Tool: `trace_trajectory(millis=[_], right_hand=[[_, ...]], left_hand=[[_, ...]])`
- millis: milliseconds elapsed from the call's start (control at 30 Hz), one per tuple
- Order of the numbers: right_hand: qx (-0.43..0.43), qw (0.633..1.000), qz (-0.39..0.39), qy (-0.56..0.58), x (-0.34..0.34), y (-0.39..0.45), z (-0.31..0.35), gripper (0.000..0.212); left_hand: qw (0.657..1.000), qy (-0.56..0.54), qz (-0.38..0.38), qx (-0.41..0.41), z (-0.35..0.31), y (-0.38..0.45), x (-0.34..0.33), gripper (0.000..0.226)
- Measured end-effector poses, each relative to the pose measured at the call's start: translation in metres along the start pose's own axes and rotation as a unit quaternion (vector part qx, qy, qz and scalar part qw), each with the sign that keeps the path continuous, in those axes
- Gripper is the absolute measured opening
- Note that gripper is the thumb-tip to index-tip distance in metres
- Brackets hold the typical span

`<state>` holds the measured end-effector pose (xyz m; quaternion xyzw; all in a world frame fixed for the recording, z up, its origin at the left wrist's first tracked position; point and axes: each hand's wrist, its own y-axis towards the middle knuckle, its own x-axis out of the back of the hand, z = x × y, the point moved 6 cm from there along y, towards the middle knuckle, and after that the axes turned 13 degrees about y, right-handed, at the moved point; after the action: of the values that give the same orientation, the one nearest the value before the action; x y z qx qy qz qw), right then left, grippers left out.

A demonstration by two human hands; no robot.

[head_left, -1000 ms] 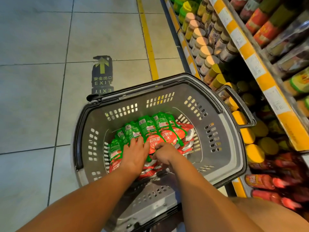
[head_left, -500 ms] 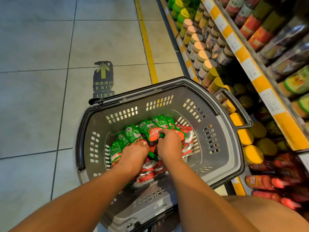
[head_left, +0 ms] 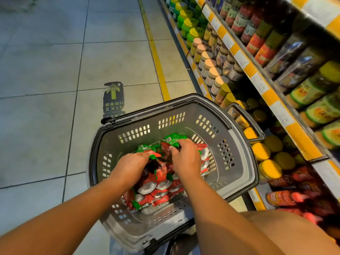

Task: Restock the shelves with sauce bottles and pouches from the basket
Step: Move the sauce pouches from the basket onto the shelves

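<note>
Grocery shop aisle: price-tagged shelves of jars (yellow-edged), grey shopping basket, EXIT floor sticker, tiled floor.

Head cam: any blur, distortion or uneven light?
Head view: wide-angle bending curves the shelf edge; red bottles at lower right smear with blur; basket and pouches read sharp; light is warm on the shelves, dimmer on the floor.

Only a few bits were legible tbh. The floor sticker had a green arrow with 安全出口 and EXIT under it. A shelf price tag read 12.00, and another price tag further down looked like 12.00 too. The pouch and jar labels were too blurry to read.
</note>
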<state>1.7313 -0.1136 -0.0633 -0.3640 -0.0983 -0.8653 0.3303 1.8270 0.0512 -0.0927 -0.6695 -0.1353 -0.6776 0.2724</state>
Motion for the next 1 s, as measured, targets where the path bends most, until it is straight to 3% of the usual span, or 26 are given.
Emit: trace_trajectory(millis=[200, 667, 833, 1000], right_hand=[[0.006, 1.0, -0.021, 0.003, 0.018, -0.009, 0.004, 0.02], [-0.007, 0.995, -0.07, 0.074, 0.074, -0.028, -0.011, 0.024], [0.01, 0.992, -0.096, 0.078, 0.099, -0.034, -0.011, 0.027], [0.02, 0.987, -0.114, 0.114, 0.131, -0.036, -0.001, 0.033]], left_hand=[[0.998, -0.041, -0.042, 0.023, 0.027, -0.011, 0.024, 0.048], [0.989, -0.116, -0.091, 0.001, 0.007, -0.004, 0.069, 0.014], [0.981, -0.176, -0.081, -0.012, 0.004, -0.004, 0.092, 0.03], [0.978, -0.179, -0.076, -0.07, -0.005, -0.005, 0.128, 0.029]])
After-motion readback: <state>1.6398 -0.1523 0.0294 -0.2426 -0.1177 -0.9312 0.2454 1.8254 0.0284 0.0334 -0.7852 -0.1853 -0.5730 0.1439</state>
